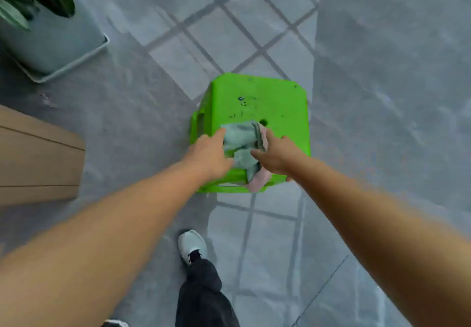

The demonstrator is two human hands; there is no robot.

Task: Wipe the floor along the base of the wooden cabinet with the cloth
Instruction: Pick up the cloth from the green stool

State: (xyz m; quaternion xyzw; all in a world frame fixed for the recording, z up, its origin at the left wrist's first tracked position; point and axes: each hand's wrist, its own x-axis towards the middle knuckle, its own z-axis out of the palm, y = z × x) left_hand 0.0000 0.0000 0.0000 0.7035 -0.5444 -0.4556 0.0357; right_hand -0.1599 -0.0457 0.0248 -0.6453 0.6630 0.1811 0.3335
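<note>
A crumpled grey-green cloth [242, 140] with a pink underside lies on the near part of a bright green plastic stool [275, 102]. Both my hands are on it. My left hand [210, 154] touches the cloth's left edge with fingers curled against it. My right hand [276, 156] presses on its right side, the fingers partly over the fabric. The frame is blurred, so the exact grip is unclear. A corner of the wooden cabinet [38, 158] shows at the left edge, standing on the grey tiled floor [132, 122].
A pale square planter [58, 43] with a leafy plant stands at the top left on a tray. My foot in a light grey shoe [192, 246] and dark trouser leg are on the floor below the stool. Window light patches fall across the tiles.
</note>
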